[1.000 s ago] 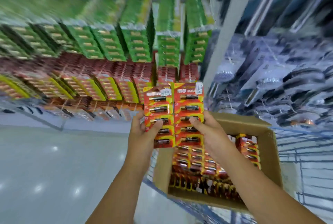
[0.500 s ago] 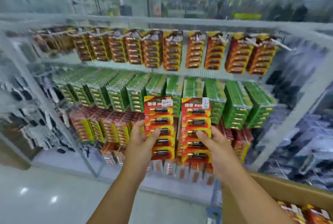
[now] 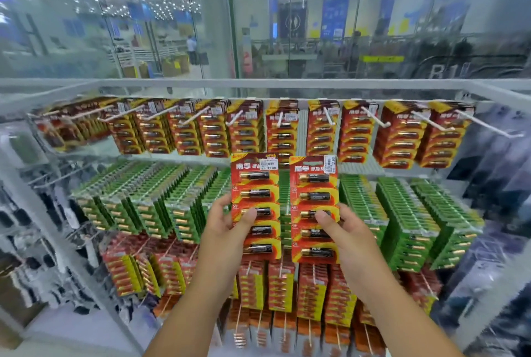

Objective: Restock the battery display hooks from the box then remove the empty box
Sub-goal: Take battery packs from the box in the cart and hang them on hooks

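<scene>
Left hand [image 3: 227, 224] fingers curl round the left edge of a red battery card [image 3: 255, 205], thumb pressed on its front about mid-height; right hand [image 3: 342, 230] pinches a second red battery card [image 3: 313, 208] the same way, thumb on the face, fingers behind. Only the head view here. Both cards are held upright, long axis vertical, side by side with a thin gap between, price stickers at top. Cards sit in front of the green-pack row [image 3: 149, 204], their top edges just below the top row of red packs [image 3: 247, 129] on white hooks [image 3: 234, 119]. Key relation: matching red stock hangs above and beyond the fingers, hook tips pointing out toward the person, so the cards need to go up and forward, hang holes lined up with a hook end. Hook above the left card looks nearest the left hand; the hook [image 3: 280, 119] in the middle lies between both cards, slightly nearer the right. Hang holes on the held cards are too blurred to make out. Box not in view. Lower rows hold red-yellow packs [image 3: 281, 287]. Judgement: mid-restock, cards not yet hung, box removal still ahead.
</scene>
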Demonstrator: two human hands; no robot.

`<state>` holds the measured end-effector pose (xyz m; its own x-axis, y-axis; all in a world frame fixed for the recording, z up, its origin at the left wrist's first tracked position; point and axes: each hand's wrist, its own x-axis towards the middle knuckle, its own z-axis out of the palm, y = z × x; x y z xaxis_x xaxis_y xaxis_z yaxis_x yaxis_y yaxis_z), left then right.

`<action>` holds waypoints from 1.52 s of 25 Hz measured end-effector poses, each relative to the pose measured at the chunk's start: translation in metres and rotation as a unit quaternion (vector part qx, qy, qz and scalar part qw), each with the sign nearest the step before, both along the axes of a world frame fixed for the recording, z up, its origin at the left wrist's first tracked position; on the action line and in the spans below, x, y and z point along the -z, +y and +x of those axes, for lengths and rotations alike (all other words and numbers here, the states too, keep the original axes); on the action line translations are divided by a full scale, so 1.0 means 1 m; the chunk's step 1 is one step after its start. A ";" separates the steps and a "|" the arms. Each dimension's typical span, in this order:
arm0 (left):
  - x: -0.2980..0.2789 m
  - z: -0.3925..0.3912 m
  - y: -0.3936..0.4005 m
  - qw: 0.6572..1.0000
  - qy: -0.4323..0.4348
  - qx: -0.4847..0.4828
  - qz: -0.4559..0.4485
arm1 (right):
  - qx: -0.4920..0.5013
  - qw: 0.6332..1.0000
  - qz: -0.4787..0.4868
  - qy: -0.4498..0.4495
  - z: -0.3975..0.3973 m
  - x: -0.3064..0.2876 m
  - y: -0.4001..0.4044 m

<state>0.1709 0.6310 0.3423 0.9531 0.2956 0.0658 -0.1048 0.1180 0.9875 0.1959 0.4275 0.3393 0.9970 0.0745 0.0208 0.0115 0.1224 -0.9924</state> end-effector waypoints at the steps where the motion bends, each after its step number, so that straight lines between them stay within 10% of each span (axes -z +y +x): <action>1: -0.004 0.009 0.006 1.000 -0.004 -0.008 0.002 | -0.004 1.000 -0.004 -0.001 0.011 -0.004 0.007; 38: -0.001 0.264 0.102 0.993 0.064 0.035 0.088 | 0.192 0.978 -0.081 0.002 0.219 -0.007 0.095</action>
<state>0.4354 0.7325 0.3437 0.9747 0.2230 -0.0122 0.0252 -0.0559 0.9981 0.4153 0.5221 0.3459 0.9520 -0.3040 0.0351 0.0212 -0.0487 -0.9986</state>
